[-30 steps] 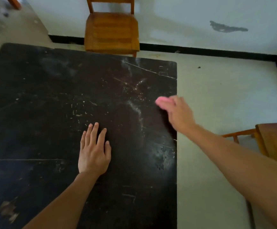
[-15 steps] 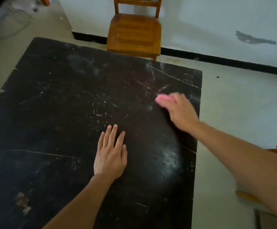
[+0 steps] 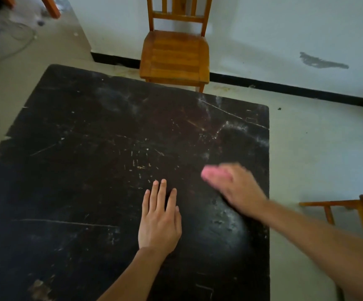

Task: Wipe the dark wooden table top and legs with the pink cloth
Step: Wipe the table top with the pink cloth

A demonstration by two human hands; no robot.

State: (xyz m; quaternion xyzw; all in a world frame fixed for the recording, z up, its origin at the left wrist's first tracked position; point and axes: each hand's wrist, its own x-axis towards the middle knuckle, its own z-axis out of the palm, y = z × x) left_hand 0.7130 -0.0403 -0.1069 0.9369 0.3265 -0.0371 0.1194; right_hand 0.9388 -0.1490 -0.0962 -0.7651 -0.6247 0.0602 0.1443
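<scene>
Your table (image 3: pixel 89 148) is near-black, flecked with pale scratches and whitish smears, thickest toward 2 o'clock. The cloth (image 3: pixel 210 172) at 4 o'clock is pink. At 12 o'clock your chair (image 3: pixel 176 53) is honey-orange wood. The wall (image 3: pixel 284 29) is white with a black baseboard (image 3: pixel 284 90) and a grey smudge (image 3: pixel 321 63) at 2 o'clock.

Left hand (image 3: pixel 158 222): bare, short trimmed nails, forearm uncovered as far as visible. Right hand (image 3: pixel 239 187): bare, motion-blurred, forearm uncovered too.
</scene>
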